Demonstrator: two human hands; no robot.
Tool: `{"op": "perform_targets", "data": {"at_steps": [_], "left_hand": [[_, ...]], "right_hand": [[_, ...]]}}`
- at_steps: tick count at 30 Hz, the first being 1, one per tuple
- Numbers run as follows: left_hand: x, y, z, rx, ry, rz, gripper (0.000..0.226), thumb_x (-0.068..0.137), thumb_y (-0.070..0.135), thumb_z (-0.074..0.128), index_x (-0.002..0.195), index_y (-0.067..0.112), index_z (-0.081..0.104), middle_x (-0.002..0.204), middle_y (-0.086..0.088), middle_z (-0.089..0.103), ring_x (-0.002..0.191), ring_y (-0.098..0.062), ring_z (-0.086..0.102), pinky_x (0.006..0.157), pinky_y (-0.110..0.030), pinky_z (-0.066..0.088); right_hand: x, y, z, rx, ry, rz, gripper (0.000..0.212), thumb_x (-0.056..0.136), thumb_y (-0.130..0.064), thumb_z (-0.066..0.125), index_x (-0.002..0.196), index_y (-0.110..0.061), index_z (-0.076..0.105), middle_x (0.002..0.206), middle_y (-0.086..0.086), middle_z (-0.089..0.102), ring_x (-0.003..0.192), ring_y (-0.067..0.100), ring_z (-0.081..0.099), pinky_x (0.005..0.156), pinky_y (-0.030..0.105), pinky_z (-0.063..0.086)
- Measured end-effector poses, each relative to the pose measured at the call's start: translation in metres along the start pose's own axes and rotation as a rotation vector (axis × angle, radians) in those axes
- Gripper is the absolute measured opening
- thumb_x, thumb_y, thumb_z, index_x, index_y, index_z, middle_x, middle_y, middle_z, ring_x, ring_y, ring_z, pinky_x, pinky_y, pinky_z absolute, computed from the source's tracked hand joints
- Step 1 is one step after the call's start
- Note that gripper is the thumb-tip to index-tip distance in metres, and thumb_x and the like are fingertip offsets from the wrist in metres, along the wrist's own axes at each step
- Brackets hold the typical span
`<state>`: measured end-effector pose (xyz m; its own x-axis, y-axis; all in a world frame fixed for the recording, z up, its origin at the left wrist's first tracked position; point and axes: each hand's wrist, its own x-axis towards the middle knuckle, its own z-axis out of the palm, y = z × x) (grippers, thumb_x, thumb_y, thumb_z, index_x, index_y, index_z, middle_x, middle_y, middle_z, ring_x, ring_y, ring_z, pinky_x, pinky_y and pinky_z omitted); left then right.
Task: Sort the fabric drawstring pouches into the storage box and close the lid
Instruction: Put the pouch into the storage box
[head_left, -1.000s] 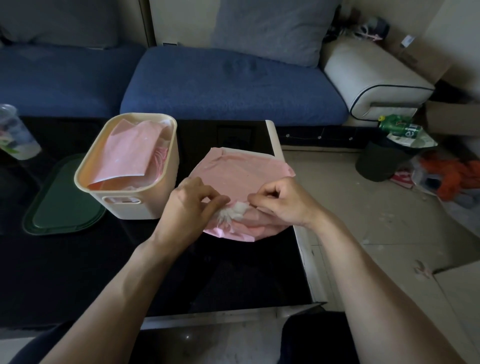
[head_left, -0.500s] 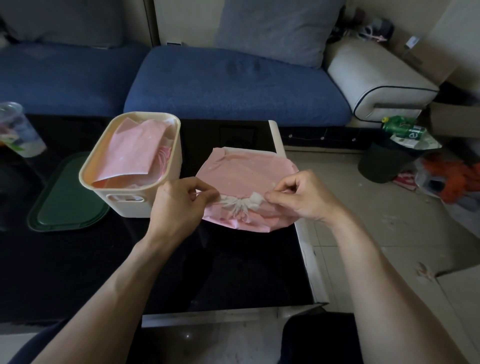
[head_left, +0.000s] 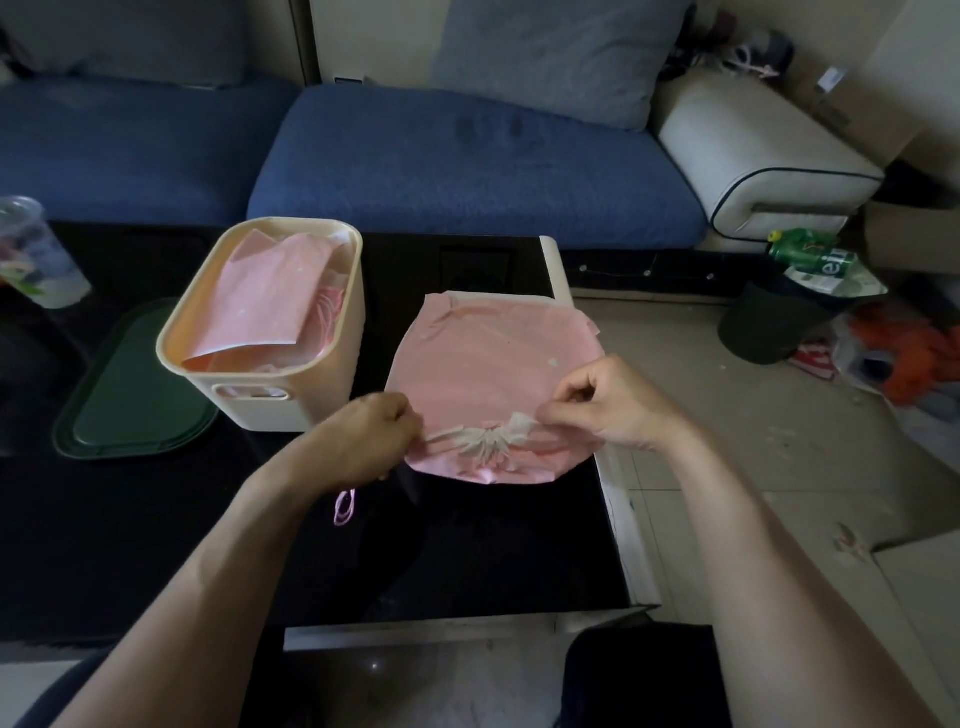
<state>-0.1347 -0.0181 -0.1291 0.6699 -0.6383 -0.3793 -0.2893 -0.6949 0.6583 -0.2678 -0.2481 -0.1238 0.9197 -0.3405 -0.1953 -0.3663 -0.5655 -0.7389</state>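
A blue sofa (head_left: 467, 156) ran along the far side with a grey cushion (head_left: 561, 57). A plastic cup (head_left: 36, 254) stood far left on the black table (head_left: 467, 545). Right, a dark bin (head_left: 769, 327) held what looked like a green bottle (head_left: 805, 252).

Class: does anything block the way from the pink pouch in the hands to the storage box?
Nothing visible does. The pink pouch lies just right of the open storage box, with bare table between; the green lid lies off to the box's left.
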Motion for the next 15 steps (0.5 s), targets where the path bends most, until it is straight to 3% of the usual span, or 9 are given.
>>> {"op": "perform_targets", "data": {"at_steps": [2,5,7,10,12,15], "left_hand": [[-0.003,0.002,-0.001,-0.101,-0.244,-0.079,0.027,0.098,0.006,0.039,0.084,-0.004,0.06,0.065,-0.012,0.063,0.056,-0.024,0.059,0.054,-0.027,0.049],[-0.004,0.003,0.0,-0.14,-0.35,-0.171,0.034,0.1,0.017,0.043,0.081,-0.004,0.062,0.056,-0.011,0.052,0.046,-0.024,0.047,0.047,-0.024,0.041],[-0.002,0.003,0.0,-0.109,-0.353,-0.156,0.043,0.103,0.031,0.045,0.076,0.003,0.063,0.052,-0.004,0.038,0.043,-0.017,0.03,0.044,-0.021,0.027],[-0.001,0.002,0.002,-0.204,-0.314,-0.098,0.042,0.102,0.024,0.048,0.061,0.015,0.043,0.054,-0.002,0.028,0.045,-0.016,0.021,0.046,-0.024,0.019],[-0.001,0.004,0.005,-0.349,-0.234,-0.072,0.043,0.102,0.021,0.047,0.06,0.015,0.04,0.052,-0.004,0.032,0.044,-0.016,0.025,0.046,-0.026,0.023],[-0.003,0.01,0.007,-0.46,-0.11,0.0,0.042,0.103,0.026,0.046,0.071,0.001,0.056,0.05,-0.006,0.052,0.047,-0.018,0.042,0.05,-0.026,0.037]], "right_hand": [[-0.001,-0.001,0.005,-0.047,-0.078,0.024,0.013,0.085,-0.019,0.076,0.071,-0.017,0.077,0.066,-0.015,0.071,0.061,-0.006,0.059,0.063,0.013,0.044],[-0.002,-0.003,0.011,-0.032,-0.167,0.053,0.015,0.087,-0.015,0.072,0.072,-0.019,0.074,0.058,-0.017,0.066,0.055,-0.005,0.056,0.061,0.014,0.043],[-0.003,-0.006,0.013,-0.009,-0.202,0.06,0.016,0.087,-0.015,0.072,0.072,-0.02,0.074,0.058,-0.013,0.066,0.055,-0.002,0.057,0.061,0.015,0.044],[-0.004,-0.007,0.014,0.006,-0.225,0.084,0.015,0.085,-0.018,0.074,0.07,-0.019,0.074,0.06,-0.007,0.067,0.057,0.002,0.058,0.06,0.014,0.044],[-0.004,-0.006,0.015,-0.001,-0.236,0.098,0.015,0.083,-0.015,0.073,0.069,-0.018,0.073,0.06,-0.011,0.066,0.056,-0.002,0.056,0.063,0.017,0.044],[-0.001,-0.004,0.019,-0.057,-0.26,0.108,0.019,0.082,-0.013,0.071,0.064,-0.02,0.071,0.056,-0.015,0.063,0.053,-0.004,0.052,0.062,0.02,0.042]]}}
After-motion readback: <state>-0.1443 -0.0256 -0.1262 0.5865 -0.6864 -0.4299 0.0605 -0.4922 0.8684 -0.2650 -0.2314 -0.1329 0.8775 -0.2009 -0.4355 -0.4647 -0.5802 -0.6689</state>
